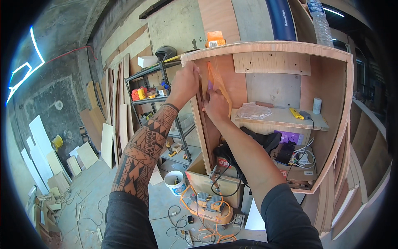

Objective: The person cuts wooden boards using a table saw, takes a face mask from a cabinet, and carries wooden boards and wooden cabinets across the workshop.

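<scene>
An orange, see-through plastic bag (224, 89) hangs inside the open wooden cabinet (265, 47), against its left side. My right hand (217, 106) reaches into the cabinet and is closed on the bag, with a small purple thing (210, 86) showing above the fingers. Higher up and to the left, my left hand (186, 83) is raised beside the cabinet's left front edge. Its fingers are pinched together, and what they hold, if anything, is too small to make out.
A shelf (286, 118) inside carries a yellow tool (295, 113), a white bottle (317, 106) and crumpled clear plastic (253, 111). Below stand an orange air compressor (211, 209) with hoses and a white bucket (175, 183). A metal rack (182, 137) is left.
</scene>
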The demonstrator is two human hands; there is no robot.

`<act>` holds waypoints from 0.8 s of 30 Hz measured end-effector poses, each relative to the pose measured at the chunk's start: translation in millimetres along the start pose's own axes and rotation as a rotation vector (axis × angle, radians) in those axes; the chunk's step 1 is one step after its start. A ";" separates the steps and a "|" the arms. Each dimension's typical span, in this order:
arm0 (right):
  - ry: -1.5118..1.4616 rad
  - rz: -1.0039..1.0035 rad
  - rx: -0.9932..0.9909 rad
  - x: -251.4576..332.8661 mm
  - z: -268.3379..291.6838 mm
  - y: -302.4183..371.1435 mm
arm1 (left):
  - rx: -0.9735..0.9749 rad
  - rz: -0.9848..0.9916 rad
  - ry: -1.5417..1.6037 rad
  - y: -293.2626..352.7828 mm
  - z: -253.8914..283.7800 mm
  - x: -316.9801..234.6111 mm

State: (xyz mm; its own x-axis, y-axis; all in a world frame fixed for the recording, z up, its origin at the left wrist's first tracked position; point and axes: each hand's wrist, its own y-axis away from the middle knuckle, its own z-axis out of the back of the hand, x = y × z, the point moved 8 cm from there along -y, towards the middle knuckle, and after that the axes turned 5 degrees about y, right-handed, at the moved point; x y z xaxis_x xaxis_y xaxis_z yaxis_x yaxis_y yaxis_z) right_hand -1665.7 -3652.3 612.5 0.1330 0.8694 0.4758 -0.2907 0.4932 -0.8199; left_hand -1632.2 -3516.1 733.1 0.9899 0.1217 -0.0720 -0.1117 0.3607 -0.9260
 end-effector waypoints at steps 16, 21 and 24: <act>0.308 0.278 -0.114 23.3 8.9 -1.1 | -0.188 0.077 0.325 46.5 86.1 -3.2; 0.252 0.132 0.040 6.0 -6.7 -11.1 | -0.125 0.093 0.429 118.4 85.9 21.3; 0.056 0.178 0.005 12.9 2.5 -3.4 | -0.093 0.186 0.565 170.4 73.7 39.2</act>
State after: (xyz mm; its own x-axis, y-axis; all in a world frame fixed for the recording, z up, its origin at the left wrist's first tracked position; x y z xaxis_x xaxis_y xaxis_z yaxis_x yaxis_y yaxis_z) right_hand -1665.4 -3642.8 622.2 0.1320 0.9434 0.3044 -0.3188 0.3311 -0.8881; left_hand -1618.8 -3381.7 599.8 0.8501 -0.3447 -0.3982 -0.3046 0.2951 -0.9056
